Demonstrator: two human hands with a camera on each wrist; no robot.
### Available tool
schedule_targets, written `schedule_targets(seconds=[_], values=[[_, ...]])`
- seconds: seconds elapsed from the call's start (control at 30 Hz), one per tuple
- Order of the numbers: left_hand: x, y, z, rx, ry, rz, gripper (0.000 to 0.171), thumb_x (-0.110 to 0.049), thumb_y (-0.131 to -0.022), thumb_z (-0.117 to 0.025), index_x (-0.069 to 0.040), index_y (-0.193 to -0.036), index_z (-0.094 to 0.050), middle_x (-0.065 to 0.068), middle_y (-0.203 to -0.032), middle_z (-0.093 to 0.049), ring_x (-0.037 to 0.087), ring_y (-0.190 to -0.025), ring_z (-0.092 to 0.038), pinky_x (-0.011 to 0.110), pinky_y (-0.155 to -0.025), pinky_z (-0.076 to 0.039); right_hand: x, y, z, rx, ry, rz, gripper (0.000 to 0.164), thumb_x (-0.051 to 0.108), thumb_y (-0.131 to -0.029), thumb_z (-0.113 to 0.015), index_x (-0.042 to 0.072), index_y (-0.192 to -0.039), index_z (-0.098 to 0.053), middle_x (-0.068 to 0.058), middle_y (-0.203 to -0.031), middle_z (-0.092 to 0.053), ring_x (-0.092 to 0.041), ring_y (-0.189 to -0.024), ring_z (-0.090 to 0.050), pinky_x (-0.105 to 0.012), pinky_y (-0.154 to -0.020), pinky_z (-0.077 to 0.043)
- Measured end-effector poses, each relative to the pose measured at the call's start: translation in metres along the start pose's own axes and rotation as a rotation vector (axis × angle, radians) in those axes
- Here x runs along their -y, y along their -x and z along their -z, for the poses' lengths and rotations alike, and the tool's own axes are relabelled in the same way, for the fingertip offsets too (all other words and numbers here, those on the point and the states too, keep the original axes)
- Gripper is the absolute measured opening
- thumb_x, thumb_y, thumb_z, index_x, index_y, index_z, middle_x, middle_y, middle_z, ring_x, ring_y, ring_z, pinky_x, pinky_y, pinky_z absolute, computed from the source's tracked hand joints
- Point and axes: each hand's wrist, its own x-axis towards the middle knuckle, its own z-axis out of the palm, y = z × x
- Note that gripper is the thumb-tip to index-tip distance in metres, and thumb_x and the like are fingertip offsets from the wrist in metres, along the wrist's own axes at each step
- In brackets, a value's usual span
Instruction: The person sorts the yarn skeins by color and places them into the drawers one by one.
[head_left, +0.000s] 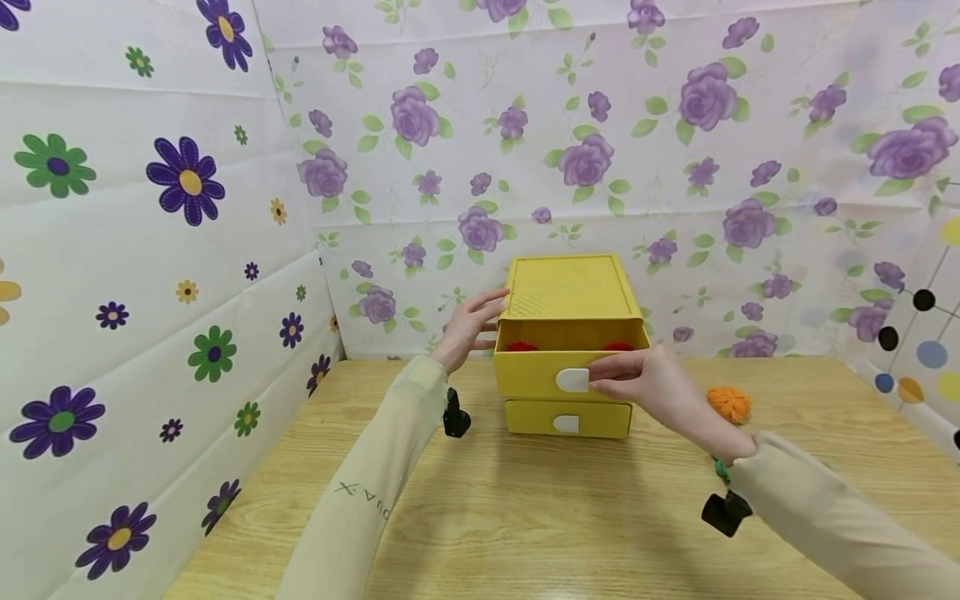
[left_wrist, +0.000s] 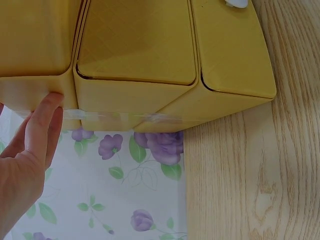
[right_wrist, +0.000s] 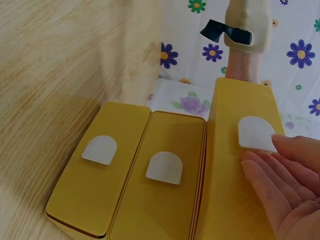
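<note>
Right of centre, your right hand pinches the white handle of the open top drawer; your left hand, fingers extended, touches the yellow cabinet.

White flowered walls stand behind and left of a woodgrain tabletop

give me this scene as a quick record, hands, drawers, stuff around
left hand: fingers touching side of yellow drawer unit
right hand: pinching white handle of top drawer
top drawer: pulled open, red items partly visible inside
two lower drawers: closed
table: fluffy orange ball right of unit
</note>
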Motion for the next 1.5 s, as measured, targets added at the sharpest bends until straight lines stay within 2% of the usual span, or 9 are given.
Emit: schedule_targets(seconds=[0.27, 0.47, 0.73, 1.0, 1.5], values=[[0.001, 0.0, -0.001, -0.007, 0.001, 0.007, 0.037, -0.028, -0.091, -0.057, -0.022, -0.127, -0.054, 0.003, -0.124, -0.049, 0.028, -0.096, -0.056, 0.045, -0.078, -0.046, -0.005, 0.002, -0.011, -0.094, -0.044, 0.026, 0.021, 0.001, -0.079, -0.068, -0.004, -0.099, -0.068, -0.013, -0.091, -0.065, -0.024, -0.079, -0.064, -0.028, -0.066, -0.051], [0.001, 0.001, 0.0, -0.011, -0.001, 0.012, 0.037, -0.028, -0.091, -0.057, -0.022, -0.127, -0.054, 0.003, -0.124, -0.049, 0.028, -0.097, -0.055, 0.046, -0.079, -0.046, -0.007, 0.001, -0.014, -0.133, -0.03, 0.026, 0.016, 0.001, -0.08, -0.067, -0.002, -0.096, -0.068, -0.01, -0.087, -0.066, -0.029, -0.076, -0.063, -0.028, -0.064, -0.051], [-0.002, 0.001, 0.001, -0.002, -0.004, 0.005, 0.039, -0.029, -0.091, -0.057, -0.02, -0.129, -0.052, 0.004, -0.125, -0.049, 0.031, -0.101, -0.053, 0.045, -0.079, -0.046, -0.008, -0.001, -0.014, -0.164, 0.076, 0.066, 0.014, 0.005, -0.08, -0.069, 0.003, -0.093, -0.071, -0.005, -0.086, -0.067, -0.015, -0.074, -0.063, -0.026, -0.063, -0.051], [-0.003, 0.0, 0.0, 0.003, -0.019, 0.002, 0.041, -0.029, -0.091, -0.056, -0.02, -0.13, -0.051, 0.004, -0.127, -0.047, 0.03, -0.101, -0.053, 0.043, -0.077, -0.047, -0.013, -0.007, -0.013, -0.176, 0.111, 0.103, 0.013, 0.005, -0.079, -0.069, 0.005, -0.092, -0.072, -0.003, -0.084, -0.067, -0.014, -0.074, -0.063, -0.026, -0.061, -0.05], [-0.002, 0.001, 0.0, 0.005, -0.008, 0.002, 0.04, -0.028, -0.091, -0.056, -0.02, -0.13, -0.052, 0.004, -0.126, -0.047, 0.027, -0.098, -0.054, 0.04, -0.074, -0.049, -0.022, -0.024, -0.01, -0.189, 0.189, 0.098, 0.011, 0.01, -0.08, -0.07, 0.006, -0.09, -0.072, -0.003, -0.084, -0.067, -0.014, -0.074, -0.063, -0.026, -0.062, -0.05]])
